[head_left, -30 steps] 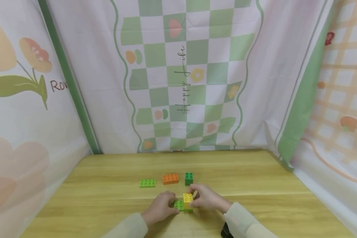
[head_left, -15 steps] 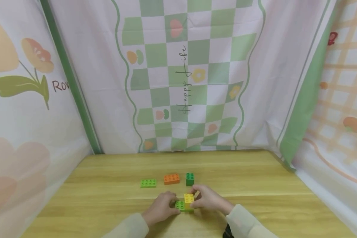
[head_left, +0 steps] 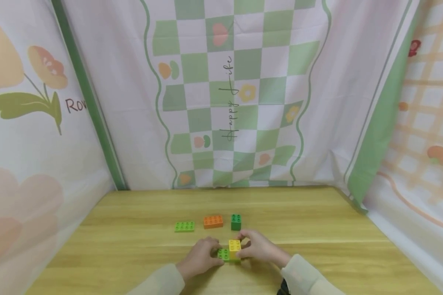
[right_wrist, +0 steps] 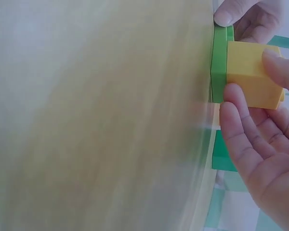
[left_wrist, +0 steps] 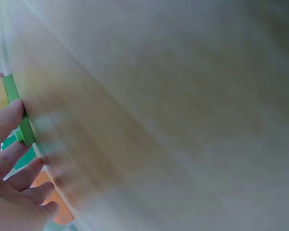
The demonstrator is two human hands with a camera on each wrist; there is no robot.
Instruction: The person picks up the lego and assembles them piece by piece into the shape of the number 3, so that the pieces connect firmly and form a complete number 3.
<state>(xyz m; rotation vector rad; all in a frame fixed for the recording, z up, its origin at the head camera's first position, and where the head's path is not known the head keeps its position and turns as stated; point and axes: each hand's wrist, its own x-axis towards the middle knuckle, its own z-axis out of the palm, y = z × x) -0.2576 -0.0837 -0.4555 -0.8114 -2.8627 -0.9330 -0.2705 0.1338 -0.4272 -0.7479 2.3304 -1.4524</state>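
In the head view, a light green toy building plate (head_left: pixel 223 255) lies on the table near the front, with a yellow toy building block (head_left: pixel 234 246) standing upright on its right half. My left hand (head_left: pixel 200 258) pinches the plate's left end between thumb and finger. The right wrist view shows the yellow block (right_wrist: pixel 250 62) seated against the green plate (right_wrist: pixel 219 67). My right hand (head_left: pixel 261 248) holds that block by its sides, thumb on one face and fingers on the opposite one. Its fingertips reach down near the plate's edge.
Behind the hands, a second light green plate (head_left: pixel 184 226), an orange block (head_left: pixel 213 221) and a dark green block (head_left: pixel 236 222) sit in a loose row on the wooden table (head_left: pixel 140 213). A printed curtain (head_left: pixel 243 123) hangs along the back. Something black (head_left: pixel 282 288) shows under the right sleeve.
The head view has shifted very slightly. Both hands keep their grip, and the blocks stay where they were.
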